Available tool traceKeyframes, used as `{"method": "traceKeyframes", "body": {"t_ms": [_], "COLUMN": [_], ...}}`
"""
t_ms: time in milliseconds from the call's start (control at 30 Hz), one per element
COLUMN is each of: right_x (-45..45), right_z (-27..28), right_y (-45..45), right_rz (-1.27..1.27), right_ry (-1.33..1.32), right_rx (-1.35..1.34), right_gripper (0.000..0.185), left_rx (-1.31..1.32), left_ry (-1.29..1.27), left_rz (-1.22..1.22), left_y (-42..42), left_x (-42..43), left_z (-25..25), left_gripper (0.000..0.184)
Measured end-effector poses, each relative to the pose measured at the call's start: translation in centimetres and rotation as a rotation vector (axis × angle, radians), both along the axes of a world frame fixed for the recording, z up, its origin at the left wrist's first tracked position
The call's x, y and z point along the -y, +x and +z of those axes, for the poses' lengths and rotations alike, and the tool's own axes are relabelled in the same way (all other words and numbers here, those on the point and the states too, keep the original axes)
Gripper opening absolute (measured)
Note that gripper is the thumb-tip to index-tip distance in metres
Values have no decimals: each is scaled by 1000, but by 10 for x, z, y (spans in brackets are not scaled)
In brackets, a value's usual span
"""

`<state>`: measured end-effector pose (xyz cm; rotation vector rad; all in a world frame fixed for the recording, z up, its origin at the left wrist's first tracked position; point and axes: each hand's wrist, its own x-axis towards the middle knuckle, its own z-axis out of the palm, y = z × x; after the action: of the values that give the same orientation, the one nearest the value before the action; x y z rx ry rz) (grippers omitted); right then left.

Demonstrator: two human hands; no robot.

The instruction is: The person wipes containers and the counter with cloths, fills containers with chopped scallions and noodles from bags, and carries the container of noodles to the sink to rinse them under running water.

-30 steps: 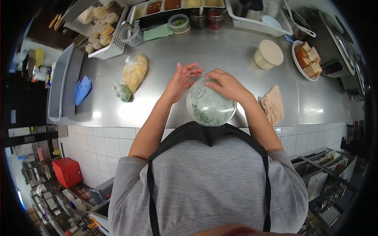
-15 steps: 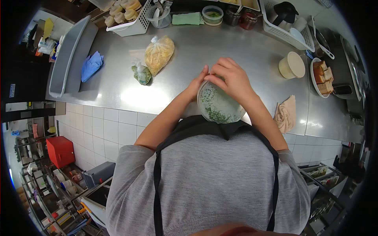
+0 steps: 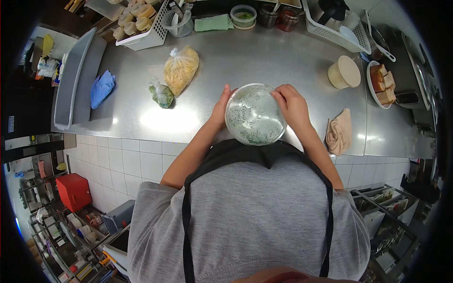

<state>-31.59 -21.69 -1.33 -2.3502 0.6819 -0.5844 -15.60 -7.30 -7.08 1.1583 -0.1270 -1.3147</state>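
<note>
Close to my body, at the counter's front edge, is a round clear plastic tub (image 3: 255, 115) with chopped green bits in it. Droplets cloud its round top, so the contents show only in part. My left hand (image 3: 220, 111) wraps the tub's left side, thumb up along the wall. On the opposite side, my right hand (image 3: 293, 106) grips the rim with its fingers bent over it. Farther left on the counter lie a tied clear bag of yellow pieces (image 3: 181, 70) and a smaller tied bag of green pieces (image 3: 162, 95).
A blue cloth (image 3: 102, 88) lies beside a grey bin (image 3: 78, 80) at left. To the right are a lidded cream tub (image 3: 344, 72), a beige cloth (image 3: 339, 132) and a bowl of bread pieces (image 3: 382, 85). Baskets and jars line the back of the steel counter (image 3: 264, 52).
My right hand has moved from across the tub's far rim to its right side. The tub's top is now more exposed. The whole view has shifted slightly.
</note>
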Motion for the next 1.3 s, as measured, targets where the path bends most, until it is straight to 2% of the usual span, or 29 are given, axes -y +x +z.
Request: {"method": "traceKeyframes", "body": {"t_ms": [100,233,300,333,400,467,533,667,733,767,867,933,967,1000,1067,1100,1200,1300], "right_x": [-7,-2,4,5,3,1,3,11,21,29,60,76,76,73,74,70,51,35], "right_z": [2,2,3,1,-1,12,17,36,47,49,49,47,44,36,5,-6,-31,-30], "right_y": [-3,-3,2,7,19,26,28,14,2,-6,-36,-54,-58,-62,-70,-73,-82,-82], "right_rz": [-46,-41,12,15,105,117,108,73,39,8,-126,-211,-218,-203,-173,-149,-194,-266], "right_ry": [-72,-12,377,380,353,276,171,122,185,245,277,0,-6,-121,-287,-309,-353,-279], "right_rx": [75,115,-6,-9,23,84,116,284,374,431,594,549,562,438,234,137,-93,-18], "right_gripper": [15,15,18,18,22,23,21,19,18,17,16,16,16,18,23,24,26,27], "left_rx": [1,-27,134,132,139,101,12,72,-63,-63,213,198,184,197,965,1116,1650,2135], "left_ry": [4,1,-92,-90,-201,-274,-41,-30,-164,-160,-353,-349,-348,-357,-318,-363,-285,-93], "left_rz": [-14,0,-165,-161,-409,-421,-234,-198,-14,-14,110,116,123,111,195,269,254,220], "left_y": [-1,1,13,23,47,46,38,22,14,14,23,19,20,28,51,66,131,198], "left_x": [-4,-1,8,13,29,37,33,12,6,6,9,12,17,23,38,50,88,129], "left_z": [4,7,14,15,16,6,0,-5,10,8,-3,0,2,2,1,20,75,97], "left_gripper": [80,78,79,79,77,78,79,81,78,78,70,64,58,58,36,27,29,36]}}
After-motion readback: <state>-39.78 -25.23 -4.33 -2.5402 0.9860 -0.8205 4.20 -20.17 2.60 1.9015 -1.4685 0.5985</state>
